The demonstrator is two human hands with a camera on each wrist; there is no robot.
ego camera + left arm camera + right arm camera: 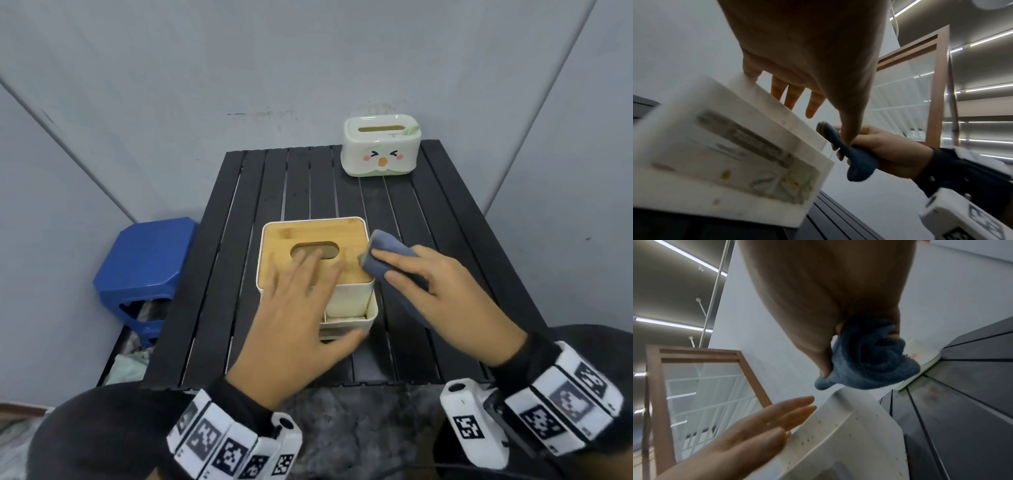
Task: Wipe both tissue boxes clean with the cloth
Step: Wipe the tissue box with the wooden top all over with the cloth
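Grey walls are boxing in a black slatted table [445,246] w/ a blue plastic stool [144,270] sitting at its left. Near the front edge a white square tissue box with a bamboo lid [339,236] is standing; left hand [294,318] is hovering over it, fingers straight & spread. Right hand [442,291] is gripping a rolled blue-grey cloth [387,253], pressing it vs the lid's right edge. At the far right corner a white rounded tissue box with a cartoon face [380,150] is sitting, well apart.

Box label [740,151] blurred, unreadable
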